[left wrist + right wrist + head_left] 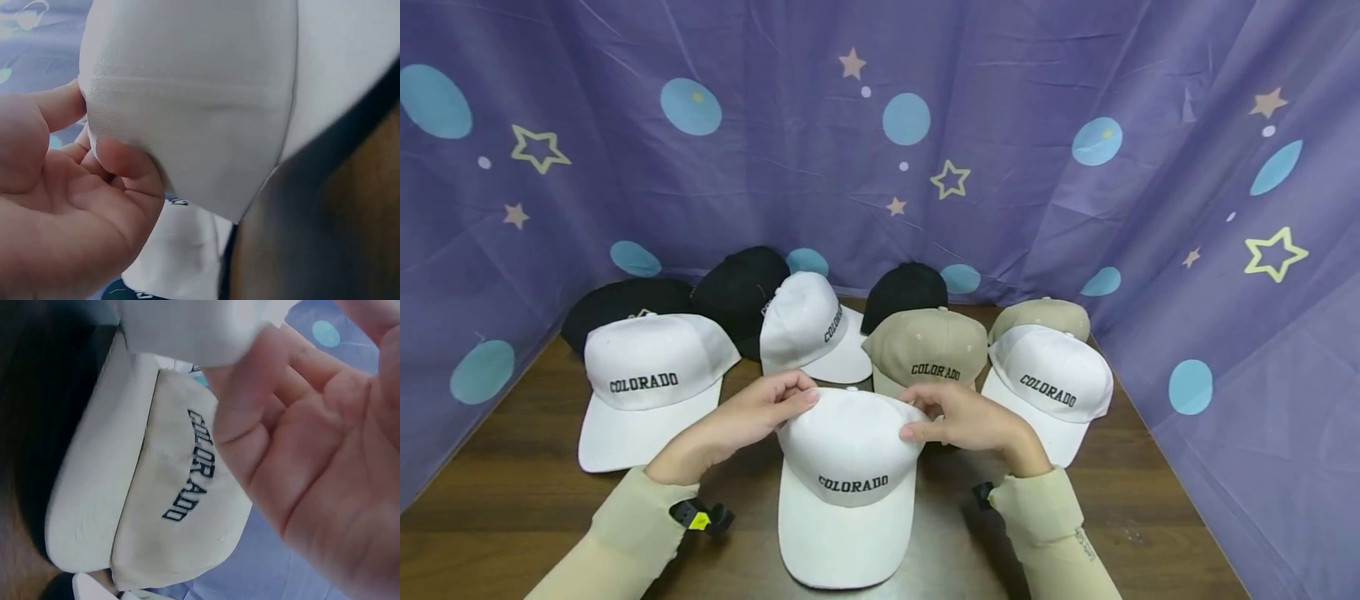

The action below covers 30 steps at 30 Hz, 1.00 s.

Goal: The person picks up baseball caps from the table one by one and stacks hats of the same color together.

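A white baseball cap (pixel 853 442) with COLORADO lettering sits front and centre in the head view, its brim toward me. My left hand (pixel 767 406) pinches the left side of its crown near the top. On the crown's other side, my right hand (pixel 958 417) holds the fabric between thumb and fingers. In the left wrist view, fingers (pixel 131 165) curl at the lower edge of the white panel. The right wrist view has the right hand (pixel 312 444) at the cap's edge, a beige COLORADO cap (pixel 181 487) beyond it.
Behind stand white caps at left (pixel 647 358), middle (pixel 808 325) and right (pixel 1052 375). Among them are a beige cap (pixel 932 346), another beige cap (pixel 1045 312) and several black caps (pixel 741 287). A purple patterned curtain (pixel 820 192) encloses the brown wooden table (pixel 497 517).
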Motion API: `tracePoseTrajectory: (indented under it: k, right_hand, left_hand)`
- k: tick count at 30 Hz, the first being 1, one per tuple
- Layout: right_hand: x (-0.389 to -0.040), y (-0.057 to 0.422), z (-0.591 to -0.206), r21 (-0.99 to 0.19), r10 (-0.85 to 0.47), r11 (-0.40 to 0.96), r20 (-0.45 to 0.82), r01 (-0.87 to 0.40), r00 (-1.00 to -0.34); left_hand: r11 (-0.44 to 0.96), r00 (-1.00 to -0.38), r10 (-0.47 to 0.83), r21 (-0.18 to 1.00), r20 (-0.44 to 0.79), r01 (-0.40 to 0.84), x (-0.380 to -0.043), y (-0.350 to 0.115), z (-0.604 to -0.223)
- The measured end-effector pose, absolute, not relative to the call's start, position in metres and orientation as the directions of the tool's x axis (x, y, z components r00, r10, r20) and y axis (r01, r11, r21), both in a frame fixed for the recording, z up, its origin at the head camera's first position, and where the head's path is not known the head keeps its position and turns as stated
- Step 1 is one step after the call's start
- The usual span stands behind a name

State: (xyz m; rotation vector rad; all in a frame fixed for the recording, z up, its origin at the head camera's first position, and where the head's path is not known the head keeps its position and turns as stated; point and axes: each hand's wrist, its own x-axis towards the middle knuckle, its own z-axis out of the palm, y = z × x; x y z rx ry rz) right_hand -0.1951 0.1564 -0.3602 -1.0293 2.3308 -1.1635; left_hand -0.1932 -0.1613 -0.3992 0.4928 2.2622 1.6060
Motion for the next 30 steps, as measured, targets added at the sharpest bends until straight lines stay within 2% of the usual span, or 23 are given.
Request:
tracePoseTrajectory:
  k: [6,13,21,30]
  right_hand:
    - [-0.199,0.165,-0.365,-0.840,-0.767,0.391,-0.070,-0.377,-0.638]
    - [-0.210,0.176,-0.389,-0.849,-0.754,0.455,-0.205,-0.270,-0.624]
    - [-0.218,0.178,-0.395,-0.847,-0.775,0.391,-0.092,-0.360,-0.626]
    - [-0.218,0.179,-0.390,-0.850,-0.760,0.364,-0.035,-0.381,-0.649]
  left_hand:
    - [0.321,-0.845,0.528,0.941,-0.085,0.106,-0.193,-0.157,-0.411]
    - [0.276,-0.773,0.632,0.949,-0.062,0.150,-0.191,-0.158,-0.414]
    - [0.309,-0.817,0.576,0.934,-0.033,0.180,-0.194,-0.154,-0.418]
    - [0.293,-0.840,0.543,0.939,-0.008,0.180,-0.199,-0.146,-0.424]
